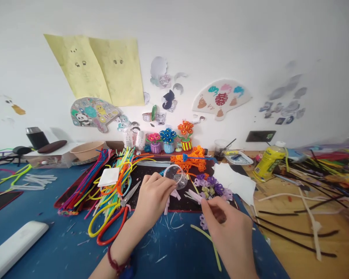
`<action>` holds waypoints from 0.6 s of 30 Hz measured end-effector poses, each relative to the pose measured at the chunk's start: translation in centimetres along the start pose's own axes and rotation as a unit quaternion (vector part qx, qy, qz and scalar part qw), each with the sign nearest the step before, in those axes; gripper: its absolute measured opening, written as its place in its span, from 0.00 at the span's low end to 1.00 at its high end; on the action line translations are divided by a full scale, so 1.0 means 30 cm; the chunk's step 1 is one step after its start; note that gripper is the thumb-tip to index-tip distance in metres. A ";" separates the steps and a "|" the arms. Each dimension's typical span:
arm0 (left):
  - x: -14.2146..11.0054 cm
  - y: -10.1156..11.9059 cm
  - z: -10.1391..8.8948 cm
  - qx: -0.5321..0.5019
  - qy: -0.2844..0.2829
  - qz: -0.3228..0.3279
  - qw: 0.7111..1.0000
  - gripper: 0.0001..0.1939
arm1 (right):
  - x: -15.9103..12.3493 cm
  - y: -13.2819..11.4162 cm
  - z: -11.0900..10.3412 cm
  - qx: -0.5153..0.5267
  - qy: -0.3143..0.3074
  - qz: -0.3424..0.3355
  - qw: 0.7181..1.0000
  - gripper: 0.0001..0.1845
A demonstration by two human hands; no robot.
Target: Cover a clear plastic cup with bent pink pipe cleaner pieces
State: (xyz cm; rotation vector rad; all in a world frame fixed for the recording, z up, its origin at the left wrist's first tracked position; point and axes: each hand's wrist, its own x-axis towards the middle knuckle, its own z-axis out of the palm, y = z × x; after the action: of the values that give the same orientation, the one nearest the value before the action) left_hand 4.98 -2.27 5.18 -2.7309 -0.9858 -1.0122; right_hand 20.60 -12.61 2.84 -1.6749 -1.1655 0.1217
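"What sort of place is this?"

"A craft workspace. Heaps of pipe cleaners cover the wooden tabletop."

"What else shows it?"

"Red-handled scissors, a yellow glue bottle, potted pipe-cleaner flowers against the wall, and a fan-shaped paper decoration stuck above them among cut-out drawings."

Yellow bottle on wooden table — fan cutout on wall.
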 end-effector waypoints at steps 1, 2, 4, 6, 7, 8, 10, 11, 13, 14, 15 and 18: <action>-0.003 0.007 -0.009 0.000 0.006 0.002 1.000 0.09 | 0.000 -0.014 0.001 0.006 0.000 -0.003 1.000 0.18; -0.006 0.013 -0.016 -0.001 0.011 0.004 1.000 0.09 | 0.000 -0.025 0.001 0.010 0.001 -0.006 1.000 0.18; -0.013 0.023 -0.029 -0.005 0.016 0.008 1.000 0.09 | -0.003 -0.043 0.001 0.011 0.009 -0.010 1.000 0.18; -0.021 0.030 -0.041 -0.010 0.019 0.011 1.000 0.09 | -0.007 -0.056 0.000 0.005 0.017 -0.012 1.000 0.18; -0.026 0.033 -0.047 -0.009 0.022 0.012 1.000 0.09 | -0.010 -0.063 -0.001 0.001 0.017 -0.011 1.000 0.18; -0.031 0.035 -0.052 -0.006 0.026 0.013 1.000 0.09 | -0.012 -0.069 -0.001 -0.001 0.015 -0.010 1.000 0.18; -0.043 0.039 -0.059 0.008 0.036 0.020 0.999 0.09 | -0.018 -0.080 0.000 -0.001 0.009 -0.009 1.000 0.17; -0.049 0.041 -0.062 0.018 0.043 0.025 0.999 0.09 | -0.020 -0.085 0.002 0.001 0.008 -0.007 1.000 0.16; -0.061 0.045 -0.063 0.039 0.057 0.040 0.997 0.09 | -0.025 -0.092 0.009 0.011 0.010 -0.005 1.000 0.16; -0.066 0.048 -0.064 0.051 0.064 0.049 0.996 0.09 | -0.028 -0.095 0.014 0.018 0.012 -0.003 1.000 0.16; -0.072 0.052 -0.064 0.062 0.069 0.058 0.994 0.09 | -0.032 -0.097 0.019 0.026 0.014 0.000 1.000 0.16; -0.085 0.064 -0.070 0.099 0.086 0.084 0.988 0.09 | -0.044 -0.106 0.036 0.055 0.018 0.004 0.998 0.16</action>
State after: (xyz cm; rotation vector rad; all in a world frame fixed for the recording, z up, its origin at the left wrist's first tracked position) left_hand 3.45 -5.74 5.57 -2.4706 -0.7681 -1.0390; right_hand 17.29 -12.90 4.23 -1.5796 -1.1068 0.1575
